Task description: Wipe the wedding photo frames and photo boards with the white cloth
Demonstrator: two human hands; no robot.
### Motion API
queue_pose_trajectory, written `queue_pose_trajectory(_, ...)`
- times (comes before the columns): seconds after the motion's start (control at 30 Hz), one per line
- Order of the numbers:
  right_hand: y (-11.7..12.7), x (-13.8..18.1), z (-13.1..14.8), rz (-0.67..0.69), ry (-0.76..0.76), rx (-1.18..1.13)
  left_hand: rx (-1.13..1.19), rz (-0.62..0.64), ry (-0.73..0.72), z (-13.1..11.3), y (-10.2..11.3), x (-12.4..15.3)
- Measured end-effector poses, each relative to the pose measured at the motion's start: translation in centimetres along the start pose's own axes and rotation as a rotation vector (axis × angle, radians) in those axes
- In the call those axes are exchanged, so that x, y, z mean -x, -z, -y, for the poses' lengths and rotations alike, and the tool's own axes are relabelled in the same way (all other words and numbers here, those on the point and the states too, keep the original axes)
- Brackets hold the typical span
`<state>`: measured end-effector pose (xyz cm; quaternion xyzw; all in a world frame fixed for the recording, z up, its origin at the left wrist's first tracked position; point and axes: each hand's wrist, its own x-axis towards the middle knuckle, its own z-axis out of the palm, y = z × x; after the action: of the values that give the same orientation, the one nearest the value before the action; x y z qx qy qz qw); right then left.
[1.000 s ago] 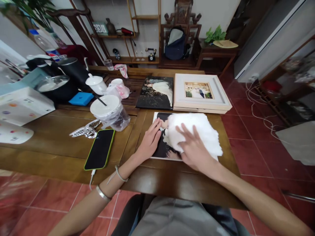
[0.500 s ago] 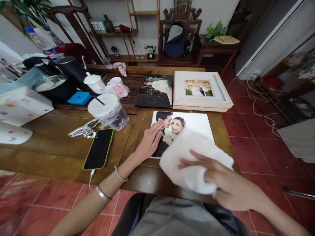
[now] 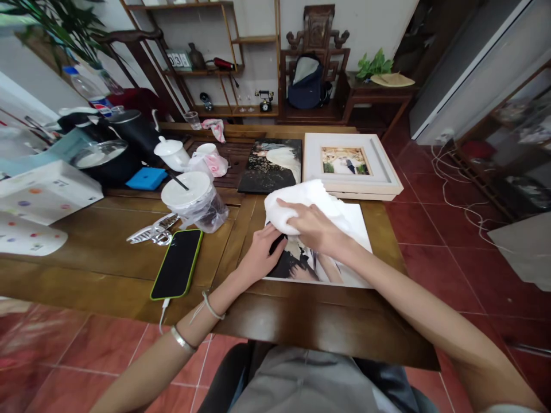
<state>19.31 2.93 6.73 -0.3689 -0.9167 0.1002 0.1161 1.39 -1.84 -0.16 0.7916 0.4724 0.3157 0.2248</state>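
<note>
A white cloth (image 3: 316, 194) is bunched under my right hand (image 3: 312, 226), which presses it onto the upper part of a photo print (image 3: 297, 261) lying flat on the table. The cloth covers the faces in the picture; a dark suit and part of a light dress still show below. My left hand (image 3: 262, 249) rests with extended fingers on the print's left edge, its fingertips touching or just under the cloth's edge. Behind the print lie a dark photo panel (image 3: 271, 166) and a white-framed picture (image 3: 350, 186).
On the wooden table (image 3: 228, 252), left of the print, are a phone (image 3: 177, 264) on a charging cable, a silver hair clip (image 3: 152, 229) and a bagged cup with a straw (image 3: 189, 195). Farther left stand a white teapot (image 3: 171, 152), a blue box (image 3: 146, 178) and a black pot (image 3: 107, 163).
My right hand has swept the cloth from the print's lower right up and left to its top. The left hand stays on the left edge, slightly lower. The view has shifted slightly.
</note>
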Motion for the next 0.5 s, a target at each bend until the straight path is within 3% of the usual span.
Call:
queue_pose_trajectory(0.07,0.0,-1.0,0.6,0.069,0.004,0.076,-0.003,0.01,0.004,0.0,0.0,0.0)
queue_pose_trajectory(0.17,1.1,-0.1,0.4,0.108,-0.047,0.142,0.017,0.009,-0.012,0.3,-0.1,0.1)
queue_pose_trajectory(0.5,4.1,10.1,-4.4,0.104,-0.299,0.294,0.046,-0.006,-0.021,0.8,-0.5,0.3)
